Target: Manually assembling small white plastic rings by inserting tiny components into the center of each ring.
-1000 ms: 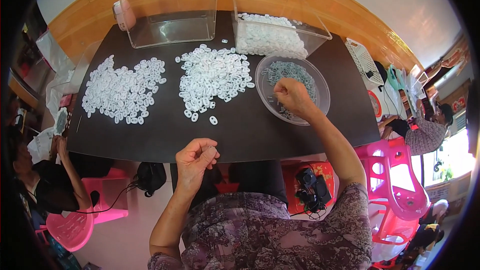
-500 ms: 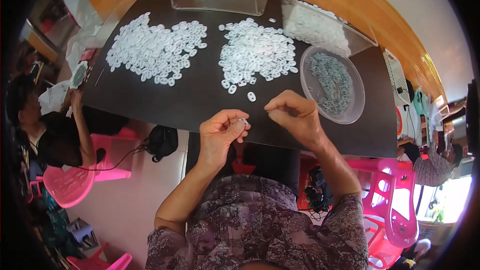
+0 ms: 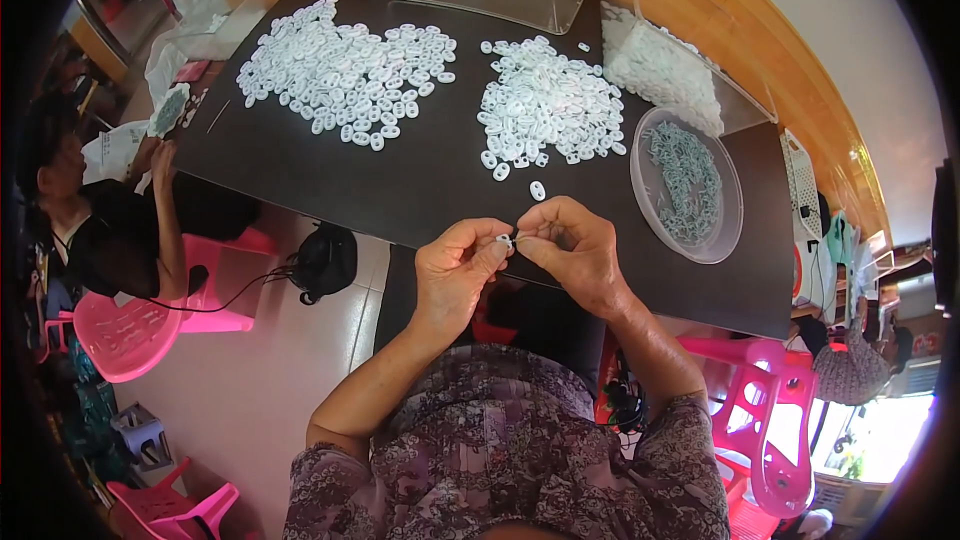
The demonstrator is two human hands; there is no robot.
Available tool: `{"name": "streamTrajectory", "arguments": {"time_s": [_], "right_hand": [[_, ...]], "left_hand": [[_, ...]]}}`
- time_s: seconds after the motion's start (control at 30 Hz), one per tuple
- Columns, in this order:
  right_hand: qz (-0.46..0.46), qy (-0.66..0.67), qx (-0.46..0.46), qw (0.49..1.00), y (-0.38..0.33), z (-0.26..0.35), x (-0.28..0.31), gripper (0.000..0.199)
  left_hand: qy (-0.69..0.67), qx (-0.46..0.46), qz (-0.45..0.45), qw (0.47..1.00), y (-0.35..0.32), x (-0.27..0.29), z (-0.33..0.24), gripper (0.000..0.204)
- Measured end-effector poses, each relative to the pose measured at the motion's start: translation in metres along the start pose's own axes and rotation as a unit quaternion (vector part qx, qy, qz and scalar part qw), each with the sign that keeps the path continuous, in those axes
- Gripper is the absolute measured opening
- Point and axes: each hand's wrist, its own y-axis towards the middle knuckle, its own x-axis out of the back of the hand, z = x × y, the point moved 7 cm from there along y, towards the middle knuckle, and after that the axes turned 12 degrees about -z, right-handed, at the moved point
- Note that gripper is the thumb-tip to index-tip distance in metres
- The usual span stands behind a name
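Note:
Over the near edge of the dark table, my left hand [image 3: 452, 275] pinches a small white plastic piece [image 3: 504, 240] between thumb and fingertips. My right hand [image 3: 580, 255] meets it there, thumb and fingers closed at the piece; what they hold is too small to make out. Just beyond my hands lies a single white oval piece [image 3: 537, 190] with two holes. Behind it spreads a pile of similar white pieces [image 3: 550, 105], and a wider pile [image 3: 350, 75] lies to the left. To the right, a clear round bowl [image 3: 737, 205] contains many small grey, screw-like parts [image 3: 690, 185].
A clear tub [image 3: 480, 10] stands at the far edge, and a tilted clear bin holds more white pieces [image 3: 660, 65] at the far right. Another person [image 3: 100, 220] sits left, near a pink stool [image 3: 130, 335]. A pink plastic chair [image 3: 780, 440] stands to my right.
My right hand has come left from beside the bowl to meet my left hand at the white piece. The whole view has shifted slightly, the table now lying further right.

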Motion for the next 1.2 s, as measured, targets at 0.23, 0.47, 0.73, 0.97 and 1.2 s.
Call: {"name": "streamTrajectory", "arguments": {"time_s": [0.23, 0.47, 0.73, 0.97, 1.2], "right_hand": [[-0.001, -0.049, 0.046, 0.998, 0.0, 0.006, -0.006, 0.013], [-0.005, -0.063, 0.074, 0.995, -0.001, 0.008, -0.011, 0.013], [-0.026, -0.01, 0.027, 0.999, -0.001, -0.004, -0.017, 0.008], [-0.013, -0.013, 0.012, 1.0, 0.003, -0.008, -0.016, 0.009], [-0.086, -0.077, 0.064, 0.991, 0.019, 0.0, 0.015, 0.012]], "left_hand": [[0.109, -0.094, -0.029, 0.989, -0.001, 0.004, -0.01, 0.014], [0.246, -0.239, -0.046, 0.938, -0.008, -0.002, -0.031, 0.011], [0.24, -0.252, -0.061, 0.936, -0.006, 0.001, -0.025, 0.01], [0.219, -0.208, -0.049, 0.952, 0.0, 0.004, -0.021, 0.011], [0.051, -0.02, -0.058, 0.997, 0.01, 0.016, -0.001, 0.015]]}}
